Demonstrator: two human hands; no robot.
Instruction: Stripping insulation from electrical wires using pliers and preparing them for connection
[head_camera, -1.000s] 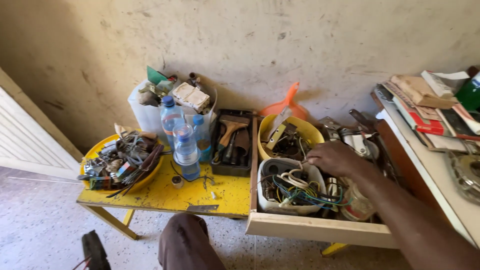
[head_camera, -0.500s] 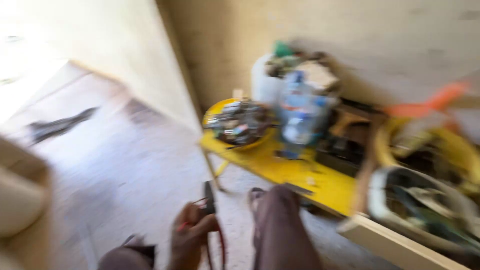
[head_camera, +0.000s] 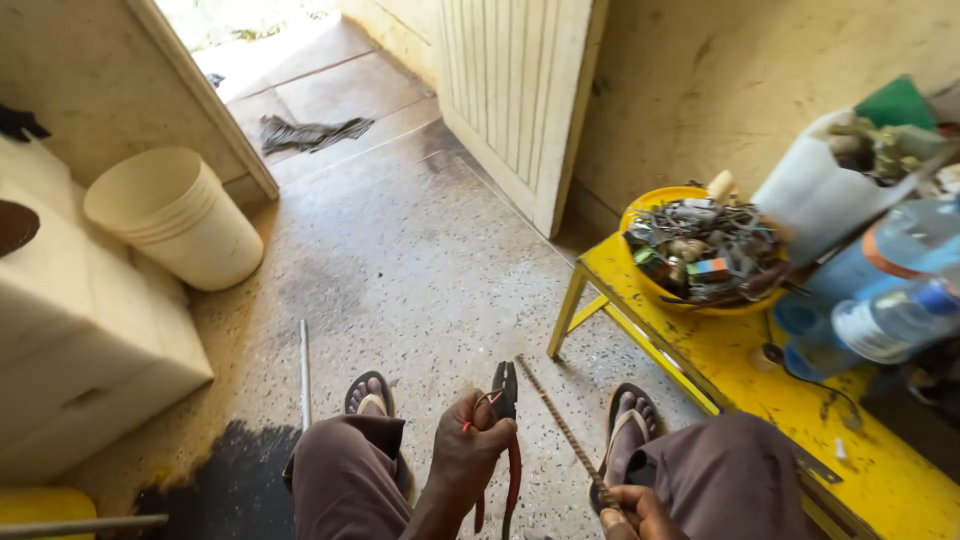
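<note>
A stack of cream plastic buckets (head_camera: 175, 215) stands by the open doorway at far left, a thin grey metal rod (head_camera: 304, 372) lying on the speckled floor nearby. Between the seated person's knees, the left hand (head_camera: 468, 460) is closed around red-handled black pliers (head_camera: 505, 430), nose up, with a thin red wire (head_camera: 478, 405) looped at the fingers. The right hand (head_camera: 632, 512), low at the frame edge, pinches the near end of a slim threaded metal bar (head_camera: 560, 428) slanting over the floor. Both tools look stiff and light; the pliers' sleeved handles offer the surest hold. At right, a yellow wooden bench (head_camera: 740, 385) carries a yellow bowl of metal scrap (head_camera: 705, 250) and clear plastic bottles (head_camera: 890, 300).
</note>
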